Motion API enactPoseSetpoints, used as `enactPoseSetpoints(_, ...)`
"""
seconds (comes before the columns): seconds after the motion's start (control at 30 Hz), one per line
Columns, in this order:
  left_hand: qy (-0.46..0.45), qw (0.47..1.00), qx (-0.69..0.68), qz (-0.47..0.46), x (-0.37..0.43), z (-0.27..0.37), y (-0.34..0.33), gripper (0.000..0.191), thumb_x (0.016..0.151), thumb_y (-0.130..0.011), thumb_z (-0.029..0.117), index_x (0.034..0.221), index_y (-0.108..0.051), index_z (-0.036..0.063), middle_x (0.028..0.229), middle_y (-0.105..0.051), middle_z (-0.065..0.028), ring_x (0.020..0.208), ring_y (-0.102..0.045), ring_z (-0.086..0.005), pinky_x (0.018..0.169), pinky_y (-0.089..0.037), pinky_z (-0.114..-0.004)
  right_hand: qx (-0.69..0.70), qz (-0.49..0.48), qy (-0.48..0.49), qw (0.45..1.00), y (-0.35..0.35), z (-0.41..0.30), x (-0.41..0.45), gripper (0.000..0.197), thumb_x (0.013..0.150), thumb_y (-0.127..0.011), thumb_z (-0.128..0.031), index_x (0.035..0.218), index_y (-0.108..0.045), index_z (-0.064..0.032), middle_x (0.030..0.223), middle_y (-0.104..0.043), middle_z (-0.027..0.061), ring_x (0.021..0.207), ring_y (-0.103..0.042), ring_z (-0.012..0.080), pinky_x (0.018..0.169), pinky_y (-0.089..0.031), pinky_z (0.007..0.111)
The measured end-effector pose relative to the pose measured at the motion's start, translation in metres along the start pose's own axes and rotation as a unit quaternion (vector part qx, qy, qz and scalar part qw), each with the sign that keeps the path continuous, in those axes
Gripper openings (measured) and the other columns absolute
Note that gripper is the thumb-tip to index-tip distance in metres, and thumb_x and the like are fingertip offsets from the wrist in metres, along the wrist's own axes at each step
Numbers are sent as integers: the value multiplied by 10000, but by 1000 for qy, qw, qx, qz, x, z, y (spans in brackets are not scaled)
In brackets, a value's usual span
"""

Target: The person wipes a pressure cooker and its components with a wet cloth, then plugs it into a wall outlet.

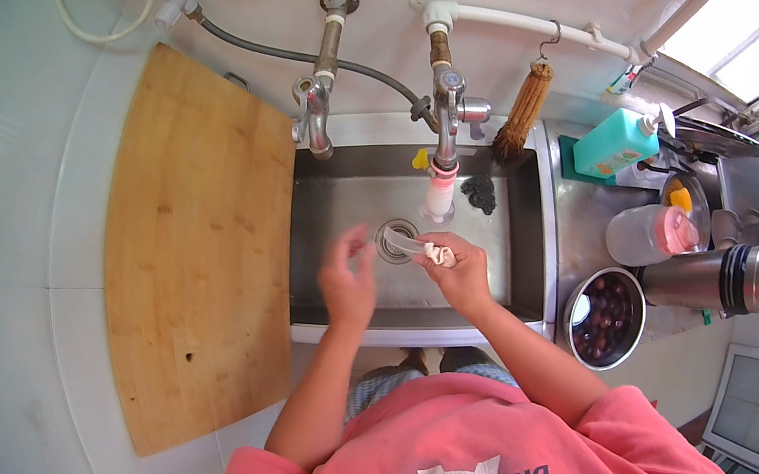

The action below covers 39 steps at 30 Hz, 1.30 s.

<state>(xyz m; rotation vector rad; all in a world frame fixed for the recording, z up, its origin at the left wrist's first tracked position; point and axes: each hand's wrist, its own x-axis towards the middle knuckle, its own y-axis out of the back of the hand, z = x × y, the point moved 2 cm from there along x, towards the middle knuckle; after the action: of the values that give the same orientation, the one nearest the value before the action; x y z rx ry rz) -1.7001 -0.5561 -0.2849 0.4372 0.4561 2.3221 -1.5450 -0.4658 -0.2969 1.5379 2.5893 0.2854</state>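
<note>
My right hand (459,265) is over the steel sink (321,209), gripping a translucent, curved plastic piece (402,242) that points toward the drain strainer (394,253). Pressed under the thumb of that same hand is a small crumpled whitish wad (440,254), tissue or cloth; I cannot tell which. To its left, my left hand (346,273) is blurred by motion, its fingers apart and nothing visible in them. Just beyond the right hand hangs a faucet (446,118) with a pink and white spout extension (441,196).
A wooden board (202,268) leans at the left. Dark scouring mesh (479,195) lies in the sink; a brush (526,108) hangs behind it. On the right counter are a steel bowl of dark round fruit (606,319), a thermos (707,282), a plastic jug (634,236) and a teal pump bottle (613,144).
</note>
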Motion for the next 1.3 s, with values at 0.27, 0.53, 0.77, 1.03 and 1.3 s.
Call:
enactPoseSetpoints(0.27,-70,983,-165,49,115,109,62,132,868,-706,40,984,-668,-10,893,-695,-62,823,-635,-106,766,-507,-256,25,82,-21,996,-65,-38,55,260,777,-807,-126,1011,-731,-42,835,-715,134,723,-686,213,682,-524,316)
enactPoseSetpoints(0.53,-48,976,-214,-8,124,106,63,159,780,-771,-4,876,-644,-3,819,-708,-60,766,-673,-112,728,-533,-246,26,84,17,996,-84,-46,81,275,757,-819,-129,1005,-737,-45,874,-724,145,743,-706,225,683,-530,315)
enactPoseSetpoints(0.77,-75,987,-145,-12,126,120,55,238,735,-821,7,878,-631,14,821,-682,-53,777,-650,-112,716,-528,-249,6,84,30,996,-79,-45,81,283,750,-818,-124,1010,-735,-49,908,-725,137,800,-710,224,714,-531,314)
enactPoseSetpoints(1.03,-125,986,-109,3,128,134,58,275,716,-852,69,852,-615,39,760,-613,0,688,-564,-85,667,-489,-239,-50,82,37,995,-75,-55,76,277,766,-806,-146,1018,-731,-58,917,-713,147,788,-700,255,701,-524,339)
enactPoseSetpoints(1.3,-157,984,-77,19,129,132,56,296,738,-831,102,776,-542,55,695,-566,6,614,-521,-74,554,-437,-233,-75,88,29,993,-69,-69,77,263,785,-786,-160,1028,-732,-76,863,-714,145,757,-699,270,686,-522,352)
